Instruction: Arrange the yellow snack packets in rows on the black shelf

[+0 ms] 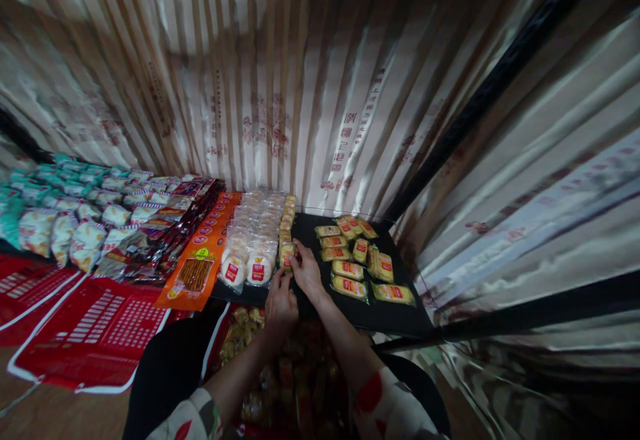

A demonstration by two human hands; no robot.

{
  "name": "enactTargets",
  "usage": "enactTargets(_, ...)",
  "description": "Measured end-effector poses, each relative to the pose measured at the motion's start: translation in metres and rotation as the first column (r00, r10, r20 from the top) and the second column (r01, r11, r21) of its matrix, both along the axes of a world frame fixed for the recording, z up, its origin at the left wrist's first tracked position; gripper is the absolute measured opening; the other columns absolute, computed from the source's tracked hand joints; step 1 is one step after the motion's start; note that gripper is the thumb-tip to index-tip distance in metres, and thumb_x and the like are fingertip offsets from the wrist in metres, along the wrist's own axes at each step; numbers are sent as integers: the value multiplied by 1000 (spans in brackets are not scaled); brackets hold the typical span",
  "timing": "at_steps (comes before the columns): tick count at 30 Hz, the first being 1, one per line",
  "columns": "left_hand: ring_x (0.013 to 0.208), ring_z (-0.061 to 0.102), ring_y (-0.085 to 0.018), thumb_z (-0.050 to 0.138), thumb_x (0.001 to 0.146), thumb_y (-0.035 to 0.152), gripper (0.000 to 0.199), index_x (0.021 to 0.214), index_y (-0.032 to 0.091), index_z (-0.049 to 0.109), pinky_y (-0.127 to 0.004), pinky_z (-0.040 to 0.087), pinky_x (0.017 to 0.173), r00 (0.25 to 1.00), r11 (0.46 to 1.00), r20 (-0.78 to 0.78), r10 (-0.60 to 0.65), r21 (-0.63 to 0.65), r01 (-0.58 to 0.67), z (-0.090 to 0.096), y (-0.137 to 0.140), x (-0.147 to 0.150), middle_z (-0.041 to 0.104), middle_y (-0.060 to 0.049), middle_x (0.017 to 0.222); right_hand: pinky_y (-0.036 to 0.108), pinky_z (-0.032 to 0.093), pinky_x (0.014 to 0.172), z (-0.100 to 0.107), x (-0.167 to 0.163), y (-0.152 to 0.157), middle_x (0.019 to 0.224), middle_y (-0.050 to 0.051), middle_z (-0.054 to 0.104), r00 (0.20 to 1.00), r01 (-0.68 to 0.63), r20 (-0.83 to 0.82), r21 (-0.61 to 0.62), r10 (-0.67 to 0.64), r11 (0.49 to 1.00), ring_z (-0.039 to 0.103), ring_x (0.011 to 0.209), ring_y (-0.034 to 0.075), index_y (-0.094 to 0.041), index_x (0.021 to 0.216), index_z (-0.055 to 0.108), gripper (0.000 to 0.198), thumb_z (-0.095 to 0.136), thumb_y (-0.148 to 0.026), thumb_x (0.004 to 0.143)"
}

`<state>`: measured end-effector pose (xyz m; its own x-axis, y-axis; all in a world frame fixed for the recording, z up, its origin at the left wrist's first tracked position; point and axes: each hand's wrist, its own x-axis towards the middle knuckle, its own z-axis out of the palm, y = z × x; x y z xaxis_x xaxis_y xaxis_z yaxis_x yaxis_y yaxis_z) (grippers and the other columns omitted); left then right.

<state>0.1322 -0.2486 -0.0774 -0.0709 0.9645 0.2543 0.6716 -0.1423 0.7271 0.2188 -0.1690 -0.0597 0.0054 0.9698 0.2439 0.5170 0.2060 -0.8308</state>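
Nearest me, my patterned sleeves (pixel 395 407) reach forward over a red basket (pixel 216 341) with a white rim, which sits below and to the right of the orange packet (pixel 203 253) and is heaped with small wrapped packs (pixel 239 339). More red baskets (pixel 107 327) with white edging show below and to the left of the orange packet. My left hand (pixel 281 303) is half curled, its fingertips by the lower end of a small yellow packet (pixel 287 255); my right hand (pixel 306 270) is also partly closed, thumb and fingers bent at that packet's right side — whether either hand truly grips it, I cannot tell. The yellow packet is to the right of the orange packet, at the front of a narrow row of similar ones (pixel 286 222), with round white packs (pixel 259 269) in between. Farther right of the orange packet, loose yellow packs (pixel 349 269) lie in a cluster on the black shelf (pixel 400 320). To its left come dark red packets (pixel 165 227), then white packs (pixel 87 241) and teal ones (pixel 30 191). Behind the orange packet hangs a pleated, printed curtain (pixel 320 127) — a dark post (pixel 500 107) slants up to the right.
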Motion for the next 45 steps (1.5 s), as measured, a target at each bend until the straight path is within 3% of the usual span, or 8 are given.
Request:
enactTargets(8, 123, 42, -26, 39, 71, 7, 45, 114, 8, 54, -40, 37, 103, 1000, 1000, -22, 15, 13, -15, -6, 11, 3, 47, -17, 128, 33, 51, 79, -9, -5, 0, 108, 8, 54, 996, -23, -88, 3, 23, 1000, 56, 95, 19, -24, 127, 48, 52, 49, -18, 76)
enactTargets(14, 126, 39, -25, 39, 71, 6, 48, 116, 11, 54, -41, 35, 106, 1000, 994, -3, 21, 112, -21, -13, 13, 3, 51, -14, 125, 32, 52, 80, -16, -8, 1, 110, 7, 59, 992, -12, -129, -63, 3, 998, 59, 93, 18, -24, 128, 47, 52, 52, -21, 76)
enactTargets(26, 130, 35, -23, 37, 77, 9, 53, 129, 8, 42, -40, 31, 108, 999, 997, 26, 29, 64, -31, -27, 14, 4, 42, -16, 137, 32, 51, 79, -22, -14, 6, 103, 8, 58, 999, 43, -9, -42, -43, 998, 58, 91, 19, -21, 123, 52, 45, 51, -27, 78)
enactTargets(32, 130, 35, -21, 33, 79, 7, 47, 124, 9, 48, -39, 31, 108, 1000, 997, 29, 4, 81, -7, -17, 12, 6, 45, -14, 134, 32, 49, 82, -22, -10, 2, 105, 7, 57, 998, 46, 40, 3, -46, 999, 57, 94, 19, -22, 122, 52, 43, 49, -31, 81)
enactTargets(36, 122, 43, -19, 32, 83, 9, 37, 112, 11, 56, -36, 38, 104, 999, 991, 23, -29, 132, 26, -8, -2, -3, 48, -13, 128, 30, 50, 80, -20, -9, 0, 108, 8, 57, 998, 41, 53, 7, -41, 999, 58, 91, 18, -22, 122, 53, 42, 48, -33, 81)
enactTargets(40, 115, 47, -21, 38, 86, 13, 32, 110, 17, 59, -39, 43, 95, 987, 961, -53, 149, 245, -131, 1, -26, -35, 50, -12, 121, 29, 51, 71, -17, -12, -1, 107, 8, 58, 997, 53, 64, -7, -53, 999, 60, 76, 15, -20, 121, 54, 42, 47, -35, 82)
enactTargets(43, 118, 42, -26, 46, 85, 18, 33, 116, 20, 55, -44, 42, 93, 918, 873, -92, 385, 360, -330, 6, -33, -70, 44, -13, 126, 28, 51, 69, -17, -14, -1, 105, 9, 59, 996, 53, 76, 8, -53, 999, 60, 72, 14, -18, 121, 54, 44, 47, -35, 82)
enactTargets(45, 122, 38, -29, 50, 84, 21, 42, 126, 19, 48, -47, 40, 95, 879, 845, -137, 458, 375, -382, 8, -30, -93, 37, -16, 132, 28, 52, 68, -18, -14, 0, 105, 9, 59, 996, 54, 76, 24, -55, 998, 60, 71, 14, -16, 121, 54, 43, 47, -35, 82)
